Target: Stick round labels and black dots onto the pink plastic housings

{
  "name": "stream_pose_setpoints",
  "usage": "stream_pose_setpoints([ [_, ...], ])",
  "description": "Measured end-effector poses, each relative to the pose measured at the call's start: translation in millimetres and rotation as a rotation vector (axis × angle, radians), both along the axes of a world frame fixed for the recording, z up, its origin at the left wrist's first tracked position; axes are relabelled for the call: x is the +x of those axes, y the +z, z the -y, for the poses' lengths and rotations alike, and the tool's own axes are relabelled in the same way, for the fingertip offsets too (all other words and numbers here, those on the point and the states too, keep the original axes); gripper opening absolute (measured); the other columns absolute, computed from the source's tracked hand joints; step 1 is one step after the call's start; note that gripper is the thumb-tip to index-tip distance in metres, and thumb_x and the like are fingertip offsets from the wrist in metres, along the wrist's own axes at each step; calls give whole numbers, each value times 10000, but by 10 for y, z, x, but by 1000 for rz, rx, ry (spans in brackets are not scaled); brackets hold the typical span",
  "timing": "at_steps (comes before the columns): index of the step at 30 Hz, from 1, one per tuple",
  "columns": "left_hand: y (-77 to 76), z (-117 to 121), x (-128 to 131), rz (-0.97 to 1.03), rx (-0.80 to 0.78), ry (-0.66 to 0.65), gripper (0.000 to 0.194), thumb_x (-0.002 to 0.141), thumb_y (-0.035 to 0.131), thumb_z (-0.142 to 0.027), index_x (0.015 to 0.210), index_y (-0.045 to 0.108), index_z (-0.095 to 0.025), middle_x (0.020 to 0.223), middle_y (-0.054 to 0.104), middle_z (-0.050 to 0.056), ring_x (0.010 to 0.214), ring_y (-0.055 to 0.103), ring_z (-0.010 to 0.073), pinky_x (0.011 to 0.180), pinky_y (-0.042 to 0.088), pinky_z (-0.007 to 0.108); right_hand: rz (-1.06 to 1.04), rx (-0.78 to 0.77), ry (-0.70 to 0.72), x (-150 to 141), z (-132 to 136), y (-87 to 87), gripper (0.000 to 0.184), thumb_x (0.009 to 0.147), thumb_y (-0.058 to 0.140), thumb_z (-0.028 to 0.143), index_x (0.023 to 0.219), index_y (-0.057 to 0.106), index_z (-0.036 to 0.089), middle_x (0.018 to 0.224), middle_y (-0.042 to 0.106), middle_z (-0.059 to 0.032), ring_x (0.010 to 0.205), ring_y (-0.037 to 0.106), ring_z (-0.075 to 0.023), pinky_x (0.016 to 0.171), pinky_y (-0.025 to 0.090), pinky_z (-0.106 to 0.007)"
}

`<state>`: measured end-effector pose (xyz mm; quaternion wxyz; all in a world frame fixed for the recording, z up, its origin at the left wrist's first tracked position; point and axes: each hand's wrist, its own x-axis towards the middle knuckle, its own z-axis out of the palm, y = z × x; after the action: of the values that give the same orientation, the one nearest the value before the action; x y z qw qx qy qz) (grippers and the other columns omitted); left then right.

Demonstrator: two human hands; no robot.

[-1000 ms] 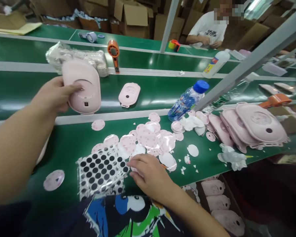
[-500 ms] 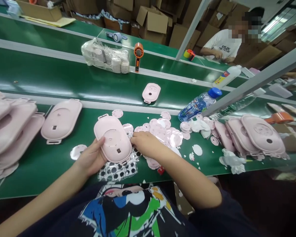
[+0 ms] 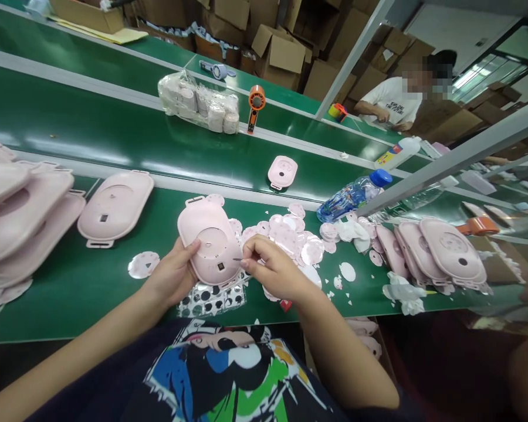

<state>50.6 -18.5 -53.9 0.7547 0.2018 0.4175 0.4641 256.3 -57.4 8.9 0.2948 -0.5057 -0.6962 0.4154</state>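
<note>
**Green counter crowded with pink shells and loose film**

The green-belted counter (image 3: pixel 70 299) carried stacked pink plastic shells (image 3: pixel 22 199) at the left and another stack (image 3: pixel 453 249) at the right. Round pink-printed films (image 3: pixel 286 240) lay scattered between them, near a black-dotted sheet (image 3: pixel 211 302) and a blue-capped plastic bottle (image 3: pixel 345 202). An orange tape gun (image 3: pixel 256 105) stood on the belt behind.

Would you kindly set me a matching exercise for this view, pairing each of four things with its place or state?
Things:
1. Left hand
2. Right hand
3. Water bottle with a blue cap
4. Plastic bag of pale rolls

Places or states:
A. On the belt beyond, beside an orange tool
B. Lying on its side
C. Holding a pink oval plastic shell
D. Raised beside that shell, fingers pinched together

Right pairs: 1-C, 2-D, 3-B, 4-A
</note>
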Motion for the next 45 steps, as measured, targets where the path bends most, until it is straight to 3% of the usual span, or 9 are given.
stream_pose_setpoints([
  [2,68,34,42,20,56,-5,569,838,703,-279,1375,518,-311,1308,649,61,1251,575,281,1035,503,453,-219,-133,-135,-127,99,-17,87,877,556,275,838,512,211,816,538,10,706,514,-130,658,452,-262],
  [4,184,72,84,33,109,14,565,853,684,-286,1388,507,-319,1309,649,55,1266,562,276,1057,488,439,-292,-180,-238,-235,173,-8,81,836,582,267,812,533,207,752,546,20,633,498,-117,592,430,-247],
  [7,384,119,132,32,124,70,557,887,632,-252,1418,477,-318,1297,654,56,1265,561,273,1080,466,457,-178,-61,-334,-312,244,68,36,773,607,178,770,582,204,692,565,33,620,513,-112,589,422,-242],
  [11,552,160,158,53,88,91,574,921,575,-207,1464,416,-310,1320,638,64,1245,575,268,1088,450,494,-41,91,-339,-314,271,171,85,763,586,129,742,613,207,687,605,31,639,545,-115,618,439,-245],
  [27,579,224,138,31,181,43,652,883,629,-251,1463,394,-434,1406,571,-12,1308,527,288,1036,528,464,-5,95,-353,-310,296,230,95,765,613,138,719,651,212,667,625,32,626,559,-121,640,465,-260],
  [37,671,320,162,34,174,72,724,876,615,-203,1477,326,-484,1414,565,-27,1320,515,243,1073,488,448,65,64,-341,-322,295,227,103,783,598,125,730,627,208,691,625,24,647,556,-122,641,447,-265],
  [40,700,341,169,4,183,83,737,860,626,-196,1458,340,-517,1416,559,-56,1348,484,226,1085,481,424,136,72,-366,-289,283,220,22,811,615,185,813,612,206,786,642,-5,733,584,-153,695,474,-302],
  [43,713,340,150,-17,219,95,693,866,635,-236,1441,371,-519,1406,566,-61,1377,447,227,1109,456,431,137,98,-392,-250,282,163,425,785,703,305,1173,555,216,1150,621,-92,979,598,-225,805,511,-370],
  [45,696,326,116,-42,236,90,646,859,651,-283,1427,419,-486,1391,578,-47,1397,418,240,1137,417,435,24,33,-313,-266,298,79,598,801,703,360,1332,454,243,1277,573,-111,1049,596,-239,816,533,-372],
])
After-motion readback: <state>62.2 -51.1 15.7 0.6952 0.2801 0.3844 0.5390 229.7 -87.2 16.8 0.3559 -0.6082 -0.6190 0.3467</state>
